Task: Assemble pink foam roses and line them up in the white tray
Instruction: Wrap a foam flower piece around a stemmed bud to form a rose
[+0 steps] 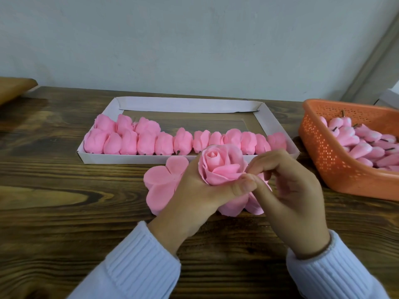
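Rose in work: a half-opened pink foam rose (220,167) is held above the middle of the desk (64,190), just in front of the white tray's near wall.
Left hand: the left hand (194,195) is curled under the rose's base, with the thumb pressed against the lower petals.
Right hand: an outer petal edge is pinched by the right hand (295,190) at the rose's right side.
Tray: in the white tray (129,159), set towards the desk's far edge, a front row of finished roses (164,143) is laid from end to end; a second row is begun at the left end.
Petal sheets: flat pink petal sheets (160,182) lie on the desk beneath both hands.
Basket: pink buds (367,145) are heaped in the orange basket (319,152) at the desk's right edge.
Risk, tearing: thin foam could be ripped or creased if the pinched petal is pulled too hard.
Risk, slipping: the layers could be loosened if the grip at the base is relaxed.
Risk, tray: the packed front row could be knocked out of line when this rose is carried over it.
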Demonstrator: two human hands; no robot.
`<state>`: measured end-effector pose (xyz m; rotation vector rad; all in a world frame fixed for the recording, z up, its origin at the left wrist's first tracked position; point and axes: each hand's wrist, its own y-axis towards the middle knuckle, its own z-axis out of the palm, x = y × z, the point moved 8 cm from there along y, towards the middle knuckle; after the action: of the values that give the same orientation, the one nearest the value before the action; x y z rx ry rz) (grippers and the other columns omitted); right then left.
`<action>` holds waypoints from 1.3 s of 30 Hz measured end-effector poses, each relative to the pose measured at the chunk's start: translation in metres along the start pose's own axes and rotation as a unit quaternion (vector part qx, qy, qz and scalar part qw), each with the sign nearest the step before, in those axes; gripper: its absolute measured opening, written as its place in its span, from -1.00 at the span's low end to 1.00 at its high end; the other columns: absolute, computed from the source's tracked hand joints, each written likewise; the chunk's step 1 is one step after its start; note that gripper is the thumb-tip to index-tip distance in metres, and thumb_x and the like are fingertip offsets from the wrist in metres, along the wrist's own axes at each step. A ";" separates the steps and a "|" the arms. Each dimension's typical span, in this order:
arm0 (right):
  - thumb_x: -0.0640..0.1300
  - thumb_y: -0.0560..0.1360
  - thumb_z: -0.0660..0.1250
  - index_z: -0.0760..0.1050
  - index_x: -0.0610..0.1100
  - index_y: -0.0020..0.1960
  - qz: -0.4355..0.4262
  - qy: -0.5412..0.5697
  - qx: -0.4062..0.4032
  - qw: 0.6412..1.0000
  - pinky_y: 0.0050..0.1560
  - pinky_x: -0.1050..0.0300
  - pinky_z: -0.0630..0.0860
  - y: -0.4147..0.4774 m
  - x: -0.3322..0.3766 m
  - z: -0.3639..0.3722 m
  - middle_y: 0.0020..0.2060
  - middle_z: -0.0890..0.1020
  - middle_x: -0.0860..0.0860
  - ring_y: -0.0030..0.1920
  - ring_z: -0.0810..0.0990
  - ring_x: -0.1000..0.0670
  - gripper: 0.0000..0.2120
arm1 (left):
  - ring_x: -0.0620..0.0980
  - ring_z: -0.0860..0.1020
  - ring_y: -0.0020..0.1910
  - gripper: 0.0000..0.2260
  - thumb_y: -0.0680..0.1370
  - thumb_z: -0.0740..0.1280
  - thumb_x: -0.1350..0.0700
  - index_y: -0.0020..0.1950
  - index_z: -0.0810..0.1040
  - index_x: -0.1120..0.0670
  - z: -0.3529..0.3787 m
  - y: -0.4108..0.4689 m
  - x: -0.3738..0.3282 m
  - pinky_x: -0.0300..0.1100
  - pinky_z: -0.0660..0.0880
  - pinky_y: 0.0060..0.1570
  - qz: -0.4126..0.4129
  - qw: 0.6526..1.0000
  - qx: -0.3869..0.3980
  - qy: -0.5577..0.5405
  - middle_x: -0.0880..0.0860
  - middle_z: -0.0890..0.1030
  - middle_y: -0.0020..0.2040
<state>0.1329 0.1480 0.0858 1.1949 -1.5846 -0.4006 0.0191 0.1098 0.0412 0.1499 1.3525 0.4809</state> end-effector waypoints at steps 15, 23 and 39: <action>-0.25 0.43 0.39 0.41 -0.11 0.00 0.115 0.258 0.066 0.957 -0.30 0.24 0.47 -0.002 -0.011 0.014 -0.22 0.65 0.07 -0.36 0.50 0.02 -0.78 | -0.05 0.58 -0.18 -0.70 0.26 0.54 0.16 -0.08 0.60 -0.06 0.005 -0.002 0.002 -0.11 0.52 -0.11 -0.045 0.999 0.027 -0.014 0.03 0.62 -0.21; -0.24 0.39 0.42 0.44 -0.10 -0.03 0.129 0.284 0.043 0.949 -0.33 0.17 0.46 0.000 -0.013 0.012 -0.25 0.67 0.05 -0.39 0.46 -0.08 -0.78 | 0.04 0.56 -0.02 -0.56 0.41 0.44 0.34 0.27 0.52 0.19 0.022 -0.003 -0.002 -0.07 0.56 0.00 -0.057 0.991 0.107 0.051 0.27 0.57 0.02; -0.20 0.63 0.10 0.42 -0.36 -0.08 0.404 0.382 0.132 0.820 -0.64 0.43 0.13 -0.037 -0.040 0.058 -0.50 0.56 -0.02 -0.64 0.39 0.12 -0.75 | -0.20 0.50 -0.48 -0.94 0.45 0.39 0.12 -0.19 0.56 0.09 -0.001 -0.005 -0.016 -0.34 0.44 -0.45 0.034 0.999 -0.027 0.008 -0.10 0.55 -0.45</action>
<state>0.0976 0.1476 0.0139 0.6175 -1.2663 0.7944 0.0177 0.0986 0.0533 0.1479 1.3526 0.5762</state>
